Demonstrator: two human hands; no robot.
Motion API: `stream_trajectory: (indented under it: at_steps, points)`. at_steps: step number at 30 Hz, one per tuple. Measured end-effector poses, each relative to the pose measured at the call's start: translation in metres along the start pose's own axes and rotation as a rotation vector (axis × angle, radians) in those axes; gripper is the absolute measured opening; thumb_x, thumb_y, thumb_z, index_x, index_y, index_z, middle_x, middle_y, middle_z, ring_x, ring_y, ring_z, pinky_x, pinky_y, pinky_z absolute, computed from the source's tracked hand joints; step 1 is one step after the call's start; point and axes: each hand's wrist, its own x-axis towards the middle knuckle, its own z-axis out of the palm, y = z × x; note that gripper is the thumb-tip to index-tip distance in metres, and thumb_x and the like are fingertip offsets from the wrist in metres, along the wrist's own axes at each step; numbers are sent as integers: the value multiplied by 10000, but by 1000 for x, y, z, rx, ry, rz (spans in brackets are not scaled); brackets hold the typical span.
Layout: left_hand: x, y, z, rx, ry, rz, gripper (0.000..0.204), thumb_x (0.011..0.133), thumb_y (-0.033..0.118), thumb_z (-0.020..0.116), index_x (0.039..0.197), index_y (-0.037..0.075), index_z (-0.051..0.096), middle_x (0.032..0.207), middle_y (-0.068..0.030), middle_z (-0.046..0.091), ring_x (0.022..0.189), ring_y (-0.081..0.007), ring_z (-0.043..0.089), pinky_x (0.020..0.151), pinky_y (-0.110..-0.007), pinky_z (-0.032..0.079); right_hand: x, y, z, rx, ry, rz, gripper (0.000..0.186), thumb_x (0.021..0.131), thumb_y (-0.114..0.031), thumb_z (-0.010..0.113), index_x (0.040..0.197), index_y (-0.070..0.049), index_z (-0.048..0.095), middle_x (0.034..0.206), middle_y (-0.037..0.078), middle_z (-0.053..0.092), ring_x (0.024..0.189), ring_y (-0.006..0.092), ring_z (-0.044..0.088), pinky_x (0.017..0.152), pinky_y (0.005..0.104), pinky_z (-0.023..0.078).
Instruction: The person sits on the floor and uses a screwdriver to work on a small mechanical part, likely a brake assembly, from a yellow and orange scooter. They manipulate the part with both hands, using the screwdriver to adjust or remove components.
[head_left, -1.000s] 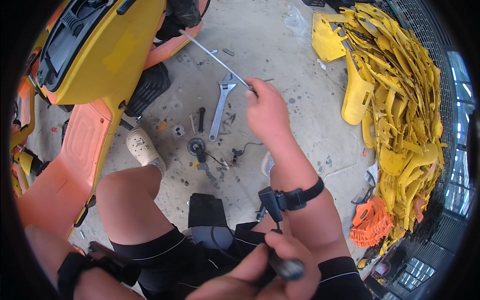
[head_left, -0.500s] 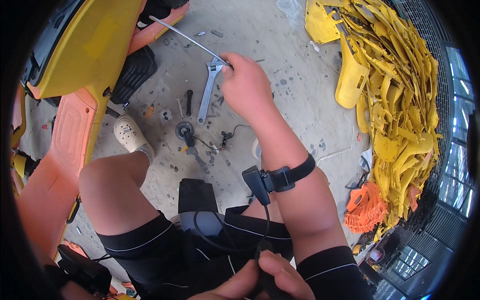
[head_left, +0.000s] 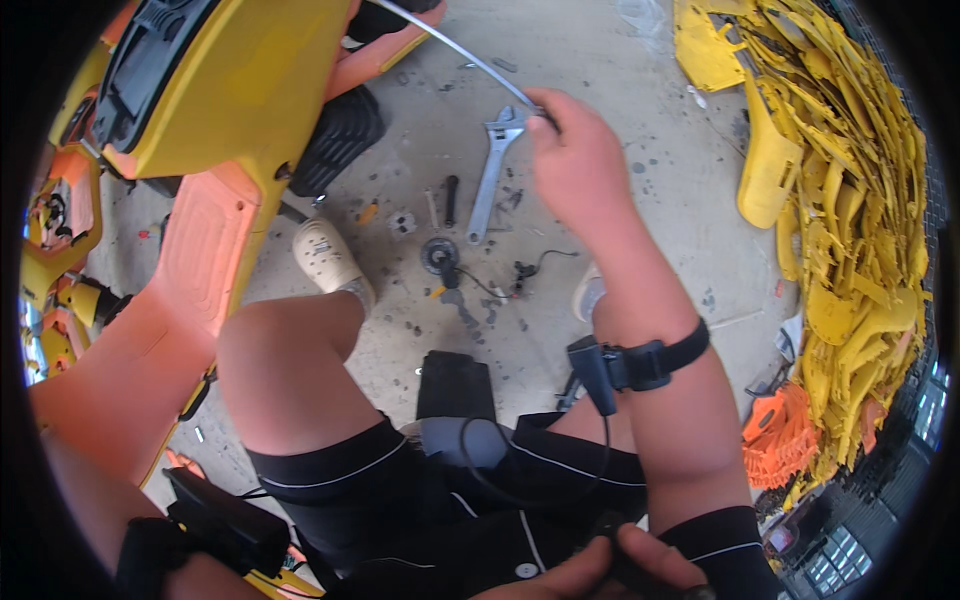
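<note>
My right hand [head_left: 580, 160] is closed around the near end of a long thin metal rod [head_left: 465, 58]. The rod slants up and left past the top edge, by the yellow and orange vehicle body [head_left: 225, 95]. Below this hand an adjustable wrench [head_left: 490, 180] lies on the floor. My left hand [head_left: 640, 565], at the lower edge, grips a black object [head_left: 630, 570], partly hidden by the fingers. A black cable loops nearby, and a black strapped device [head_left: 620, 368] sits on my right forearm.
A black-handled tool [head_left: 450, 200], a round dark part with a cable [head_left: 438, 256] and small bits lie on the floor. A tall heap of yellow panels [head_left: 850, 230] stands at right, beside stacked orange pieces [head_left: 778, 440]. Orange panels [head_left: 205, 235] flank my left leg.
The whole view has shifted, so the floor, vehicle and heap sit further right in the picture. Both hands keep their holds; the rod's far end is now cut off by the top edge.
</note>
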Motion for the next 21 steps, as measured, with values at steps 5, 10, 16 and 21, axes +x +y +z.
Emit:
stream_trajectory:
  at_steps: [5,10,16,21]
  points:
    - [2,1,3,36,-22,86,269,1064,239,581,938,8,639,859,-83,666,842,-215,634,930,-416,500,-2,-15,-10,32,-59,125,261,1008,-118,599,1245,-67,694,1136,178,707,1064,379,664,929,450,519]
    - [15,5,2,112,-66,104,252,1061,201,600,903,6,630,838,-69,655,821,-212,610,929,-395,493,-3,-20,-7,32,-89,147,272,1012,-127,606,1265,-64,684,1154,168,711,1071,362,670,935,417,522]
    - [29,13,6,28,-109,12,206,1023,181,619,894,20,633,838,-56,644,840,-210,602,934,-375,474,-5,-10,-6,16,-82,116,286,1010,-118,603,1282,-71,682,1170,180,714,1081,348,681,953,408,521]
    - [15,27,41,-267,-116,-123,179,967,193,615,904,37,676,856,-40,649,859,-213,609,883,-357,454,-7,-5,-4,61,-79,134,293,1009,-111,606,1289,-64,680,1183,180,718,1100,333,685,963,401,521]
